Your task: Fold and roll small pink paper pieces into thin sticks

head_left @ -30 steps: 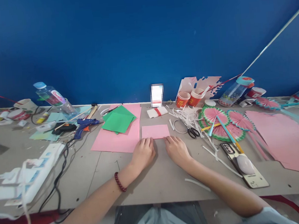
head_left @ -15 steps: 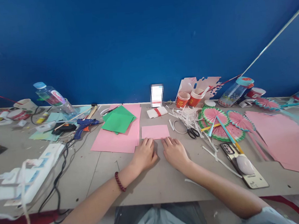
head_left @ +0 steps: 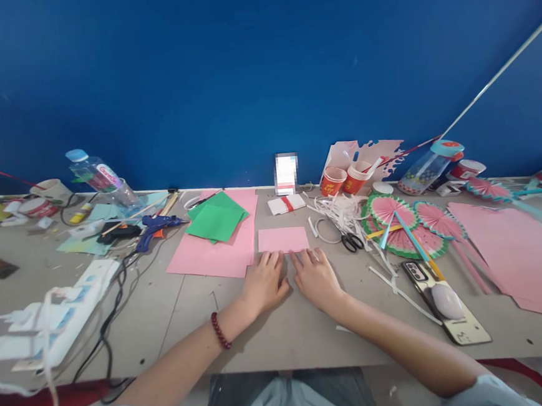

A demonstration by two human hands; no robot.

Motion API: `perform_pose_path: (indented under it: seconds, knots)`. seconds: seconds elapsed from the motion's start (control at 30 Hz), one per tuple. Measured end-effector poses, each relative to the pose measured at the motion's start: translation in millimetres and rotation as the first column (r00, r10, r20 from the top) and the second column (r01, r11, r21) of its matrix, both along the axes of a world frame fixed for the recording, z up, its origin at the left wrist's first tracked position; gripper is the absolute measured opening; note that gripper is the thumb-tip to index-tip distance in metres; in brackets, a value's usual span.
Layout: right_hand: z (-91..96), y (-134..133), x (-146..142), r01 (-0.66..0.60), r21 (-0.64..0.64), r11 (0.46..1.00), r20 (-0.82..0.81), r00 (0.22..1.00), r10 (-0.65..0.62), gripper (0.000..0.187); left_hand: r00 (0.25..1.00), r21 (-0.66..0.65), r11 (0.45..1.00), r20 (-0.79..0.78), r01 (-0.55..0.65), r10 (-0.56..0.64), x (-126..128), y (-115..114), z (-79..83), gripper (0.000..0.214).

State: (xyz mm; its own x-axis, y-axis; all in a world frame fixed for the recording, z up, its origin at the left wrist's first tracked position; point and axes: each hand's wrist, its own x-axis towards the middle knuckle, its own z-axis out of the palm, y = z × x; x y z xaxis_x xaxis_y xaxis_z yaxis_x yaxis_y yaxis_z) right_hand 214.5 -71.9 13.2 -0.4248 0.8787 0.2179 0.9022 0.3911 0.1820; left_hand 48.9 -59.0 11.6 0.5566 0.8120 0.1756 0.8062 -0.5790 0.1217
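Observation:
A small pink paper rectangle [head_left: 283,239] lies flat on the table in front of me. My left hand [head_left: 265,283] rests palm down, its outstretched fingertips at the paper's near left edge and its thumb pointing inward. At the near right edge, the fingertips of my right hand [head_left: 317,277] touch the paper in the same way, fingers slightly bent. Neither hand grasps anything. Left of the paper, green sheets [head_left: 216,217] lie on larger pink sheets [head_left: 209,258]. Black-handled scissors [head_left: 351,241] and white paper strips [head_left: 342,213] are to the right.
On the left are a blue glue gun [head_left: 153,228], a power strip [head_left: 79,305] with cables, and a tilted plastic bottle [head_left: 102,175]. Watermelon-patterned paper fans [head_left: 394,215], red paper cups [head_left: 334,180], a phone [head_left: 463,328] and more pink sheets [head_left: 523,252] occupy the right.
My right hand's fingers have shifted slightly left along the paper's near edge, closer to my left hand. The whole view has moved a little; the paper stays in place.

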Motion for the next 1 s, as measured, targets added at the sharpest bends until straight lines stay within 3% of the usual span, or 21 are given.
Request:
perform_pose_path:
  seconds: [0.17, 0.47, 0.83, 1.0]
  knots:
    - [-1.6, -0.3, -0.5, -0.011, 0.042, 0.999, 0.020, 1.000, 0.010, 0.048, 1.000, -0.017, 1.000, 0.007, -0.009, 0.009, -0.5, -1.0, -0.3, 0.055]
    - [3.2, -2.1, -0.9, -0.006, -0.037, 0.999, 0.015, 1.000, 0.006, 0.050, 0.999, 0.024, 1.000, 0.040, 0.014, -0.015, -0.2, 1.4, -1.8, 0.054]
    - [6.1, -2.6, -4.1, -0.018, -0.039, 0.999, 0.009, 1.000, 0.018, 0.047, 1.000, 0.016, 1.000, 0.012, 0.002, -0.002, 2.4, -3.0, 1.9, 0.051]
    - [7.1, -0.6, 0.1, 0.002, -0.053, 0.999, 0.005, 1.000, -0.002, 0.050, 0.995, 0.023, 1.000, 0.100, 0.014, -0.016, -3.6, 5.6, -1.5, 0.045]
